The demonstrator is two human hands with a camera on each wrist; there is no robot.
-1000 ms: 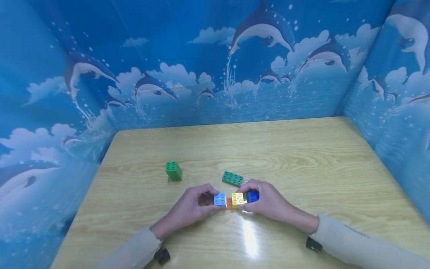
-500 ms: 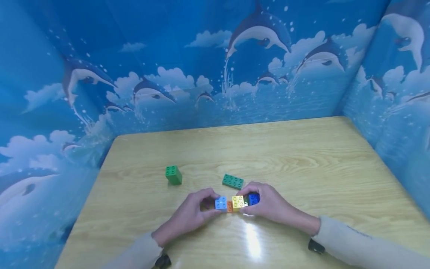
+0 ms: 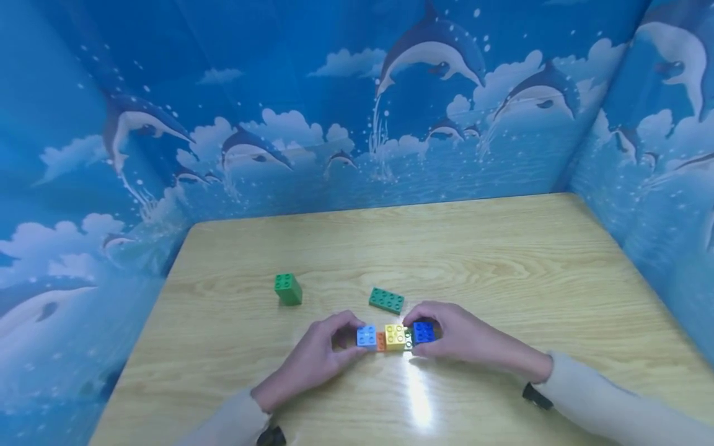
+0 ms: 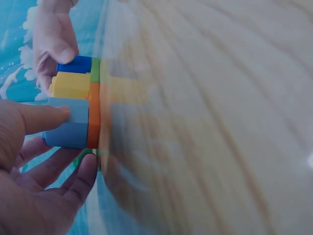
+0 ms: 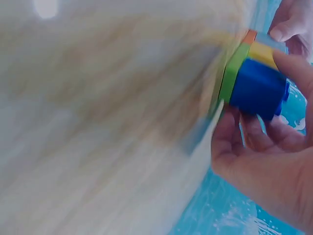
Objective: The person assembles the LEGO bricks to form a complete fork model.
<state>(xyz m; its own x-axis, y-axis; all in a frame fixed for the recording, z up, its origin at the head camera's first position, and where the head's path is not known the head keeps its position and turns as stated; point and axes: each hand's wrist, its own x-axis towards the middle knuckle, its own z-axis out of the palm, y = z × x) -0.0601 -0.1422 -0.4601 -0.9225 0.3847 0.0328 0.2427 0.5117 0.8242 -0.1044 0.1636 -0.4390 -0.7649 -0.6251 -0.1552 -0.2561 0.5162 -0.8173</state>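
A low row of toy building bricks lies on the table in front of me. It has a light blue brick (image 3: 366, 336) at the left, a yellow brick (image 3: 395, 337) in the middle and a dark blue brick (image 3: 423, 332) at the right. Under them run a flat orange brick (image 4: 94, 115) and a flat light green brick (image 5: 234, 73). My left hand (image 3: 318, 350) pinches the light blue brick between thumb and fingers. Thumb and fingers of my right hand (image 3: 460, 334) hold the dark blue brick front and back. The yellow brick between both hands is untouched.
Just behind the row lies a flat dark green brick (image 3: 386, 300). Farther left stands a tall green brick block (image 3: 288, 289). The wooden table (image 3: 474, 248) is walled at the back and sides by a dolphin-print sheet (image 3: 312, 136).
My right hand has slid a little to the right, off the yellow brick and onto the dark blue one. The left hand keeps its grip on the light blue brick.
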